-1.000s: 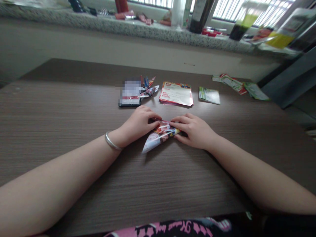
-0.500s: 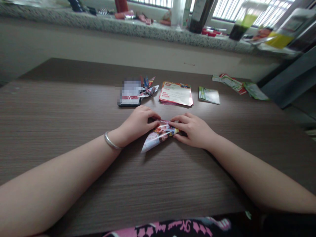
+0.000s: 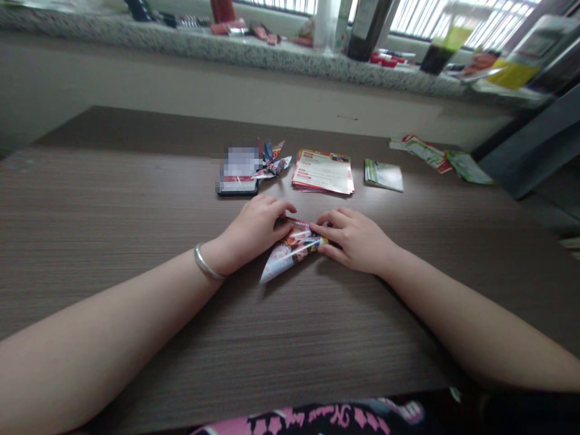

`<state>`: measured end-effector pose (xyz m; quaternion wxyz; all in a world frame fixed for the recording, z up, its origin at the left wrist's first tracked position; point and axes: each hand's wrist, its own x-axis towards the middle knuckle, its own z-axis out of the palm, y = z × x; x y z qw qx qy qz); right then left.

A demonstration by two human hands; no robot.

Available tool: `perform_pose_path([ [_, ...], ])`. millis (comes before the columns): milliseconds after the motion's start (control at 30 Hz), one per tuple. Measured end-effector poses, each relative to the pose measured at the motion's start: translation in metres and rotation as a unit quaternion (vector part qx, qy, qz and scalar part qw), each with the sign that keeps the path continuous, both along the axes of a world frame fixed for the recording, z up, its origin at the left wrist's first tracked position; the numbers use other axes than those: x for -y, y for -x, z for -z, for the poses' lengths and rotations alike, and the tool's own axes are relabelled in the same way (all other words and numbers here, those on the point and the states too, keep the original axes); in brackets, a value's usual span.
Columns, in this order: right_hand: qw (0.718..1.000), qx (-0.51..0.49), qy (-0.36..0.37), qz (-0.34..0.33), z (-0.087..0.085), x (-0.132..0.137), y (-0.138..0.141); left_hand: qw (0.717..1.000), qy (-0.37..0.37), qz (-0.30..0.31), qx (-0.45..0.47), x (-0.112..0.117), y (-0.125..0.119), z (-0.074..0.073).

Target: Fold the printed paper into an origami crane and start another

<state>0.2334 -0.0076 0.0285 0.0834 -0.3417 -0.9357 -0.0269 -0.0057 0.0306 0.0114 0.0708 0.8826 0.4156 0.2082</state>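
Note:
A glossy printed sheet of paper (image 3: 294, 251), folded to a pointed shape, lies on the table between my hands. Its white tip points toward me and to the left. My left hand (image 3: 260, 226), with a silver bangle at the wrist, grips the upper left part of the folded paper; the thumb presses on it and the index finger is slightly raised. My right hand (image 3: 356, 237) pinches the right end, thumb on the near side and fingers on the far side. The right fingertips partly cover that end.
Beyond my hands lie a phone-like dark device (image 3: 238, 172), a folded paper figure (image 3: 273, 164), a stack of printed sheets (image 3: 323, 172) and a smaller green-white stack (image 3: 384, 175). Paper strips (image 3: 428, 154) lie at the far right. Bottles and small items line the granite sill (image 3: 281, 55).
My left hand has shifted very slightly, its index finger lifting a little off the paper. The paper's tip has moved slightly toward me. My right hand has hardly moved.

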Motion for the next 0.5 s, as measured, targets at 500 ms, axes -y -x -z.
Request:
perform_pose_path([
  [500, 1.000, 0.004, -0.009, 0.023, 0.001, 0.003, 0.003, 0.978, -0.086, 0.076, -0.173, 0.013, -0.009, -0.020],
])
